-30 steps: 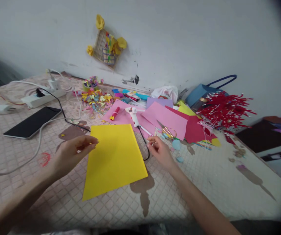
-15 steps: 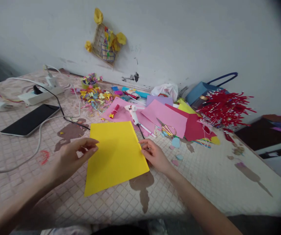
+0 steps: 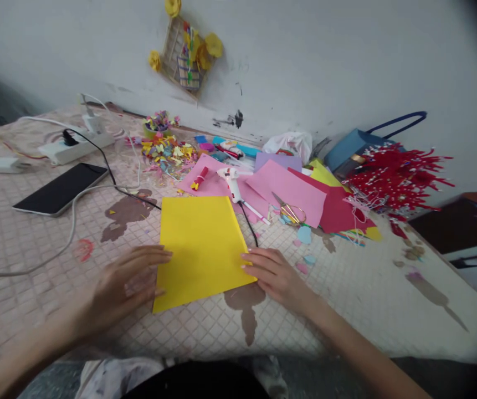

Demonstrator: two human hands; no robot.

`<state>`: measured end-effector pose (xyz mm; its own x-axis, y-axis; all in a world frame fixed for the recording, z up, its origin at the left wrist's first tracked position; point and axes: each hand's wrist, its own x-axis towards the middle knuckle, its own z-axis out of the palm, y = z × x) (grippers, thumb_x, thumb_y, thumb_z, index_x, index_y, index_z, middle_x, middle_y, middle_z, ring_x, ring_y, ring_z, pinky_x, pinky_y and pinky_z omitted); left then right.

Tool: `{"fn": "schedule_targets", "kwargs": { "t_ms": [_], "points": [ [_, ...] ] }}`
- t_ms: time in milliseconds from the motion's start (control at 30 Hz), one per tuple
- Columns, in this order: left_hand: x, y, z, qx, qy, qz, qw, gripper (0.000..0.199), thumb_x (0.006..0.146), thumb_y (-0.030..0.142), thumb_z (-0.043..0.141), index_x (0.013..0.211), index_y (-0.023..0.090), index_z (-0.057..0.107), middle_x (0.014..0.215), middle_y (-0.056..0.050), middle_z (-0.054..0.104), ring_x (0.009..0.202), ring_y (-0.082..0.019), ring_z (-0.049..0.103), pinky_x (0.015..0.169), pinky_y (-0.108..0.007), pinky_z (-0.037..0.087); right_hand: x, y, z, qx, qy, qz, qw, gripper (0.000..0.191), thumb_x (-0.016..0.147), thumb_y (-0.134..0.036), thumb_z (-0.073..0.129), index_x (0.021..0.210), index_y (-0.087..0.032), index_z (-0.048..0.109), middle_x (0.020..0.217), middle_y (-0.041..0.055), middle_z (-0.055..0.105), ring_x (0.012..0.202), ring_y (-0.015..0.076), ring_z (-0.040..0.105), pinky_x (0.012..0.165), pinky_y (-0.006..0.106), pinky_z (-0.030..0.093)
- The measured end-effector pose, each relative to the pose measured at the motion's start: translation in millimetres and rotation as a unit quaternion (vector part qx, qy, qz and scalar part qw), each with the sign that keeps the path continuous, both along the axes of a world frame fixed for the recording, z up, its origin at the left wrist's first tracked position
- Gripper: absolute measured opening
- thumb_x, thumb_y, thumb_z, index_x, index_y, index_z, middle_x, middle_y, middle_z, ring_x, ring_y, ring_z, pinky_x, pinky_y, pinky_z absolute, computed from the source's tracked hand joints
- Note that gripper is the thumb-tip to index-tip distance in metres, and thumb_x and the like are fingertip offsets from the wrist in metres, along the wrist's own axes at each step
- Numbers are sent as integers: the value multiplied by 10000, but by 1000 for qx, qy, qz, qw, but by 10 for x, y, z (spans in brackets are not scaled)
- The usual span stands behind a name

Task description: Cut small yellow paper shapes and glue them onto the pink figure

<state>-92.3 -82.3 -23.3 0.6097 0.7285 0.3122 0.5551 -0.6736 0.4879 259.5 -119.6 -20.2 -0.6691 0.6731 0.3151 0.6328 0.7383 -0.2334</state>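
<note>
A yellow paper sheet (image 3: pixel 200 249) lies flat on the patterned tablecloth, with a narrow folded strip along its right edge. Beside the sheet's left edge is my left hand (image 3: pixel 116 285), its thumb and fingers apart and the tips over the paper. My right hand (image 3: pixel 277 277) rests at the lower right edge, fingers stretched out onto the sheet. Neither hand grips anything. Just behind the paper, a white glue gun (image 3: pixel 232 185) lies on pink paper, its black cord running down beside the sheet.
Gold-handled scissors (image 3: pixel 290 211) lie on pink sheets (image 3: pixel 286 191) at right. Behind are paper scraps (image 3: pixel 169 152) and a bundle of red stems (image 3: pixel 391 180). At left are a tablet (image 3: pixel 61 189), a power strip (image 3: pixel 76 148) and trailing cables.
My left hand has opened its thumb and fingers and moved lower along the sheet's left edge. My right hand's fingers have straightened onto the right edge. The view has shifted slightly.
</note>
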Motion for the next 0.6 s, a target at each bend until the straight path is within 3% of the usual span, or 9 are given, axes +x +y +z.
{"fn": "schedule_targets", "kwargs": {
  "t_ms": [67, 133, 200, 333, 500, 600],
  "points": [
    [50, -107, -42, 0, 10, -54, 998, 578, 734, 395, 665, 1240, 240, 433, 1237, -81, 561, 1184, -266, 474, 970, -433, 429, -59, 9, -9, -1, 28, 7, 1000, 260, 865, -79, 475, 1075, -207, 561, 1174, 59, 607, 1165, 222, 466, 935, 420, 407],
    [101, -190, -90, -17, 41, -65, 997, 699, 685, 414, 706, 1289, 245, 397, 1321, -93, 492, 1233, -287, 420, 1004, -468, 392, -137, 12, -11, -18, 86, -16, 996, 196, 871, -113, 492, 1019, -211, 576, 1043, 47, 657, 1050, 203, 537, 891, 395, 434],
    [128, -231, -139, -15, 28, -49, 998, 606, 719, 359, 686, 1257, 244, 431, 1330, -90, 481, 1234, -276, 420, 1008, -466, 389, -221, -8, -1, -50, 149, -61, 986, 152, 871, -138, 501, 971, -213, 587, 915, 39, 667, 926, 186, 574, 824, 359, 462],
    [109, -230, -185, -46, -63, 22, 997, 117, 847, 222, 514, 950, 236, 569, 1138, -45, 608, 1084, -198, 551, 926, -361, 471, -361, -112, 25, -140, 198, -163, 956, 91, 853, -170, 515, 871, -204, 598, 805, 24, 626, 766, 158, 581, 684, 283, 464],
    [90, -248, -141, -124, -107, 120, 979, 121, 843, 318, 509, 905, 239, 577, 954, -24, 655, 897, -194, 623, 775, -328, 525, -455, -195, 24, -223, 194, -244, 924, 56, 830, -185, 521, 842, -195, 575, 728, -4, 605, 638, 131, 558, 570, 230, 425],
    [124, -249, -154, -118, -117, 192, 967, 179, 797, 371, 561, 890, 221, 587, 799, -11, 658, 689, -180, 630, 611, -298, 524, -495, -189, 21, -238, 204, -258, 914, 85, 816, -202, 537, 899, -198, 554, 784, 6, 617, 654, 135, 559, 571, 232, 426]
  ]
}}
